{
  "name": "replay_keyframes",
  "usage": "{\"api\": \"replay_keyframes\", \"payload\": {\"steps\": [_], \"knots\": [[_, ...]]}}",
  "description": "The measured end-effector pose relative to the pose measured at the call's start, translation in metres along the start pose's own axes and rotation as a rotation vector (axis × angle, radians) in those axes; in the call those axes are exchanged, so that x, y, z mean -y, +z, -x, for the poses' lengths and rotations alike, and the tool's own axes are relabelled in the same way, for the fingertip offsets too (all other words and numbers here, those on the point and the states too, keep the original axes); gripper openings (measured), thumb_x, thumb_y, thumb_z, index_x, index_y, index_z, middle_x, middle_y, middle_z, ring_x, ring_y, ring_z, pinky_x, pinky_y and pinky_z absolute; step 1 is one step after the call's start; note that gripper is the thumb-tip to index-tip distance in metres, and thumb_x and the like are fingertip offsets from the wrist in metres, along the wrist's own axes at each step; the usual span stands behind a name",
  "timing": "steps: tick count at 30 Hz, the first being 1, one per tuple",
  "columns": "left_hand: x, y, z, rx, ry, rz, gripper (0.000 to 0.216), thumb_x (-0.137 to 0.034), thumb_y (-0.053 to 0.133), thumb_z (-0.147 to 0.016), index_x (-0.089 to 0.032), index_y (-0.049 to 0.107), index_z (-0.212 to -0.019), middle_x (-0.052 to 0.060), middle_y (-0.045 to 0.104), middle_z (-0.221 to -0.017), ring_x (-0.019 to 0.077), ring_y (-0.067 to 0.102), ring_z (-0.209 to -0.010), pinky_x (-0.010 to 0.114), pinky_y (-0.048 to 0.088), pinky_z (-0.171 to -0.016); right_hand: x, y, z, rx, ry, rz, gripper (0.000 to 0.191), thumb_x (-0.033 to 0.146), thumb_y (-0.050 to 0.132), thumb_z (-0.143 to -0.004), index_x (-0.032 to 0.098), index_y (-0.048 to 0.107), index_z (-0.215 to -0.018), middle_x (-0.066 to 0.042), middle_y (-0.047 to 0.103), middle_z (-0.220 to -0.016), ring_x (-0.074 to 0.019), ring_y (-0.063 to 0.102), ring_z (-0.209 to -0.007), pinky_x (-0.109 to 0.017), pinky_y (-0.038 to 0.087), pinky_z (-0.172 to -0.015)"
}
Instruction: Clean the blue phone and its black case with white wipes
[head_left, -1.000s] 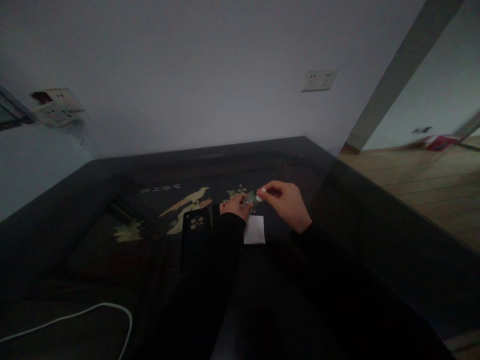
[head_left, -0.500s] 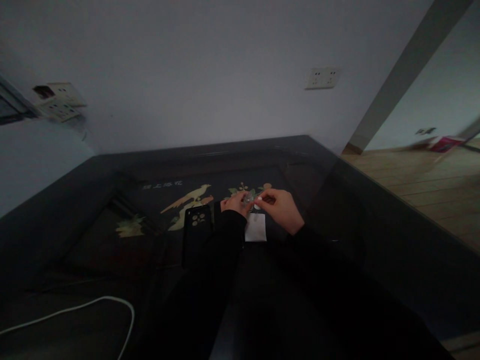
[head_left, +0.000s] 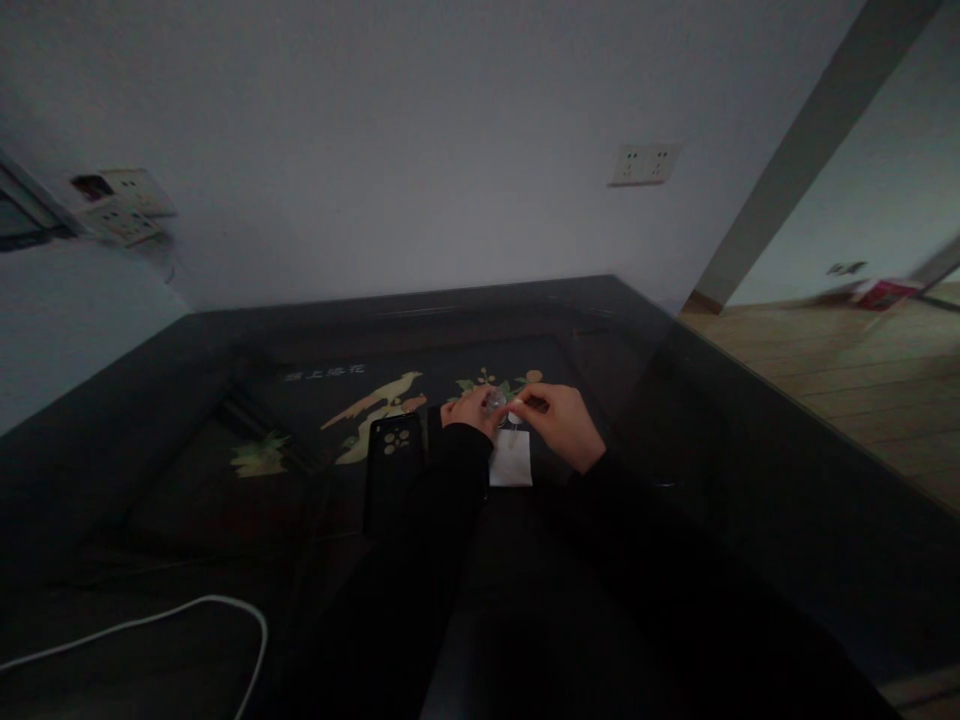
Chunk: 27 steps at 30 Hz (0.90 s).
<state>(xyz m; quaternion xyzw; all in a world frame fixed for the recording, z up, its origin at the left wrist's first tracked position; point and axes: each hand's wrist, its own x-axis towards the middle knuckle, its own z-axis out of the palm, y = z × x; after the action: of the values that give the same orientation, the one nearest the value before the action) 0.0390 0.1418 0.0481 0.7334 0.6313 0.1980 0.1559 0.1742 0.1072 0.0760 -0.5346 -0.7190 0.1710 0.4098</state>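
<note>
My left hand [head_left: 471,410] is closed around a small clear object [head_left: 496,400], perhaps glass or plastic; its kind is too small to tell. Beside it, my right hand [head_left: 561,420] pinches a small white piece [head_left: 516,412] between thumb and fingertips, close against the left fingers. Just below the hands a white square [head_left: 511,460], like folded paper or tissue, lies on the dark table [head_left: 645,350]. Left of my left forearm rests a black phone case [head_left: 393,465] with camera holes at its top; the sleeve hides part of it.
A white cable [head_left: 202,600] curves over the table's near left. The tabletop bears a painted bird [head_left: 382,393] and flowers. Behind it rises a pale wall with a socket plate [head_left: 645,165]; more sockets [head_left: 127,205] are at the left. A red box [head_left: 885,293] stands on the floor.
The view has tilted up very slightly. My hands stay together in nearly the same place, the white piece at the right fingertips showing a little more plainly.
</note>
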Motion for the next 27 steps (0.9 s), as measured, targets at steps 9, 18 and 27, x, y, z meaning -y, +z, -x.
{"api": "replay_keyframes", "payload": {"steps": [9,18,27], "knots": [[0.004,0.004,-0.005,-0.007,-0.013,-0.008,0.038,-0.041,0.052,-0.070,-0.030,0.052,-0.106,-0.003,0.064,-0.096,0.0162,0.056,-0.093,0.033,0.033,-0.086,0.021,-0.015,-0.028,-0.230,-0.063,-0.091,0.020,0.032,0.051,-0.077,0.015,0.060,-0.082,-0.003,0.064,-0.078,-0.0123,0.060,-0.069,-0.023,0.045,-0.063],[0.003,0.003,-0.006,0.004,-0.026,-0.011,0.039,-0.042,0.053,-0.069,-0.027,0.053,-0.105,0.000,0.064,-0.094,0.0178,0.056,-0.094,0.034,0.033,-0.086,0.010,0.011,-0.034,-0.174,-0.075,-0.020,0.017,0.031,0.051,-0.078,0.018,0.060,-0.084,-0.002,0.064,-0.082,-0.0129,0.059,-0.073,-0.025,0.044,-0.069],[0.006,0.004,-0.007,0.011,-0.004,-0.034,0.044,-0.045,0.048,-0.072,-0.026,0.050,-0.112,0.003,0.063,-0.100,0.0195,0.054,-0.097,0.035,0.032,-0.086,-0.012,0.036,-0.030,-0.037,0.002,0.100,0.014,0.028,0.053,-0.076,0.020,0.062,-0.084,-0.003,0.065,-0.080,-0.0140,0.059,-0.073,-0.025,0.042,-0.067]]}}
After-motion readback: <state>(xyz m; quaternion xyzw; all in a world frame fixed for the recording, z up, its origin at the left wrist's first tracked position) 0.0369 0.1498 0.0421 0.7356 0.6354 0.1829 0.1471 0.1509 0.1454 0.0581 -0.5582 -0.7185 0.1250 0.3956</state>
